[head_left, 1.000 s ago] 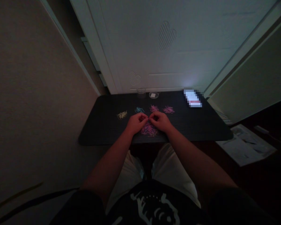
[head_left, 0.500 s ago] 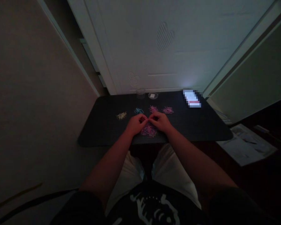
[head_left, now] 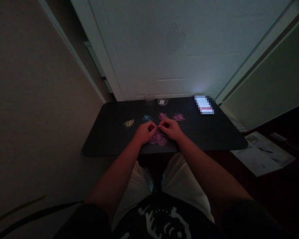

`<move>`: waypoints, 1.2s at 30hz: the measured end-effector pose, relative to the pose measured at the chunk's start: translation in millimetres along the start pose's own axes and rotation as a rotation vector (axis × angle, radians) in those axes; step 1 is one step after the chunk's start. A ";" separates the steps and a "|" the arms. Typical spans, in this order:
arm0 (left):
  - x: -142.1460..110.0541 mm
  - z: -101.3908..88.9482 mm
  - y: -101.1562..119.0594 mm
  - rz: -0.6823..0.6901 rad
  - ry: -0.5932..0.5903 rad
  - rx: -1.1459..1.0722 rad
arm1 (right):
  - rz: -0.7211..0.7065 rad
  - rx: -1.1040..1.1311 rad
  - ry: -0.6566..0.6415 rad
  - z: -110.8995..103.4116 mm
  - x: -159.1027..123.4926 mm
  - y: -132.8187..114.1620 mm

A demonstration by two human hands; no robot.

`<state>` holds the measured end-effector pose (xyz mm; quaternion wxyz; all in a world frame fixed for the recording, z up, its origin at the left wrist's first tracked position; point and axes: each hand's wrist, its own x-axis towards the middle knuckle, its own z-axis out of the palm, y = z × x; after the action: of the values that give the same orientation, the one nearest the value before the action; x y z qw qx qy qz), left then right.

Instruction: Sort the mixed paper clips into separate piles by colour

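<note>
My left hand [head_left: 145, 132] and my right hand [head_left: 171, 128] face each other over the table, fingertips pinched. A thin, pale, stick-like piece [head_left: 157, 126] spans the small gap between them, with an end at each hand. Just below the fingers lies a mixed heap of thin sticks [head_left: 158, 139], mostly purple and pink, partly hidden by my hands. Beyond my hands are a blue pile [head_left: 147, 118], a pink pile [head_left: 162, 115] and a second pink pile [head_left: 178, 117]. A pale yellow pile [head_left: 129, 123] sits to the left. Dim light hides finer detail.
The dark table [head_left: 109, 139] stands against a white panel with heart shapes. At its back edge are a clear round container [head_left: 149, 99] and a clear round lid [head_left: 162, 102] bearing a white label. A lit phone [head_left: 204, 104] is at the back right. Papers [head_left: 264, 152] lie lower right.
My fingertips have drawn slightly apart, and the thin pale piece now shows between them. The piles stay where they were.
</note>
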<state>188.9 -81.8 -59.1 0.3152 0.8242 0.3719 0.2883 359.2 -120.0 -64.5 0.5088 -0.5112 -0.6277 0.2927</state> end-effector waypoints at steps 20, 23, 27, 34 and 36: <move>-1.4 -1.7 1.3 -0.005 0.064 -0.100 | 0.042 0.024 -0.049 -0.7 0.1 -0.5; -1.6 -1.9 1.1 -0.007 0.073 -0.104 | 0.036 0.016 -0.053 -0.8 0.1 0.1; -1.4 -0.9 -0.1 -0.037 0.072 -0.119 | 0.048 0.036 -0.045 -1.7 0.3 1.8; -0.6 1.5 -0.3 -0.081 0.048 -0.125 | 0.070 0.136 -0.014 -4.0 2.3 3.2; -0.4 1.2 0.6 -0.074 0.035 -0.103 | 0.087 0.151 -0.009 -4.8 2.9 2.8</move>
<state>189.8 -82.8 -59.6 0.3613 0.7873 0.3923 0.3094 364.8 -117.1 -64.5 0.5297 -0.4971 -0.5834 0.3633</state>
